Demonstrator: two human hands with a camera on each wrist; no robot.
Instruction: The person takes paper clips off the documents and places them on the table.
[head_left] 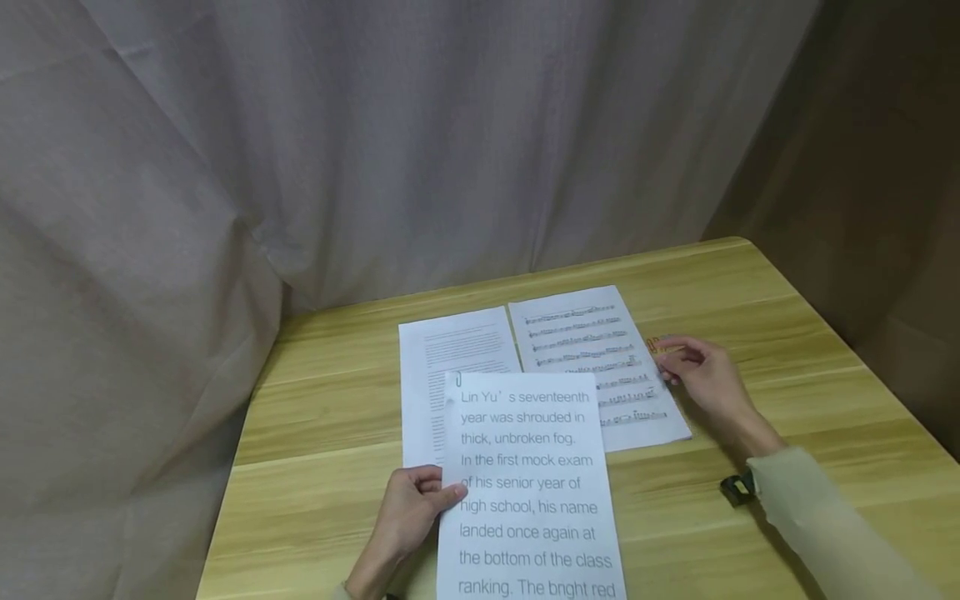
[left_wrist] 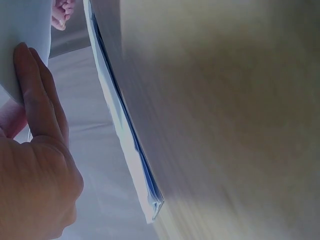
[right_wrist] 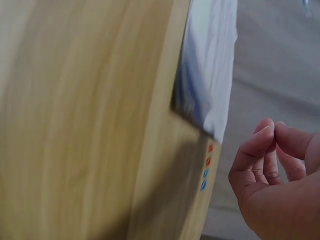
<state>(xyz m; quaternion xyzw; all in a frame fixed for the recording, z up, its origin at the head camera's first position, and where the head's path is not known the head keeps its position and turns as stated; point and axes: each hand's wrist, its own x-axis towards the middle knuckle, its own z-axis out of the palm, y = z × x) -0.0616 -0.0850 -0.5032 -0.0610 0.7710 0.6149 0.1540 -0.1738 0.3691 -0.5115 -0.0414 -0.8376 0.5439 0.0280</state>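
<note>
My left hand (head_left: 412, 508) grips the left edge of a sheet of large printed text (head_left: 528, 492), thumb on top, and holds it up in front of me. A green paper clip (head_left: 459, 379) sits at that sheet's upper left corner. My right hand (head_left: 705, 375) hovers by the right edge of the sheet music (head_left: 577, 325). In the right wrist view its thumb and index fingertips (right_wrist: 267, 127) meet, and nothing shows between them. Close by on the table lie several small paper clips, red ones (right_wrist: 209, 161) and blue ones (right_wrist: 203, 185).
A page of small print (head_left: 461, 333) lies left of the sheet music, partly covered by the raised sheet. Everything rests on a wood-grain table (head_left: 322, 433). A grey curtain (head_left: 450, 150) hangs behind it. A dark band (head_left: 737, 489) circles my right wrist.
</note>
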